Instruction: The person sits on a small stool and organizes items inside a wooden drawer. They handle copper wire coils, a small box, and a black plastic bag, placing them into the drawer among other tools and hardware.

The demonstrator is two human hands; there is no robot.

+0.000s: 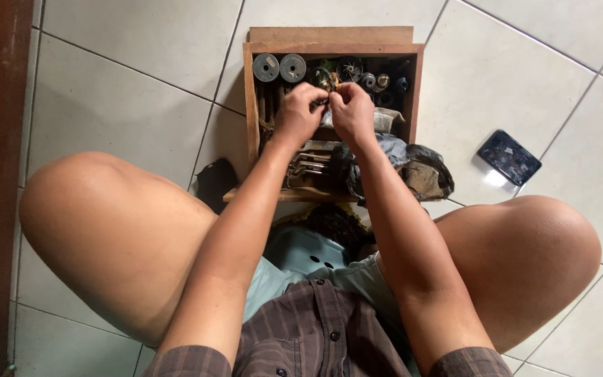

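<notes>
Over the wooden box [251,105] on the floor, two grey discs [279,68] far left, my left hand [297,113] and right hand [352,112] meet, fingers pinched on one small part [329,93].

One wooden box [251,105] sits on the tiled floor, with two grey round discs [279,68] at its back left corner. Two hands [326,112] meet above it. One phone [509,157] lies on the floor, and one dark rag [413,167] hangs over the box's right side.
</notes>
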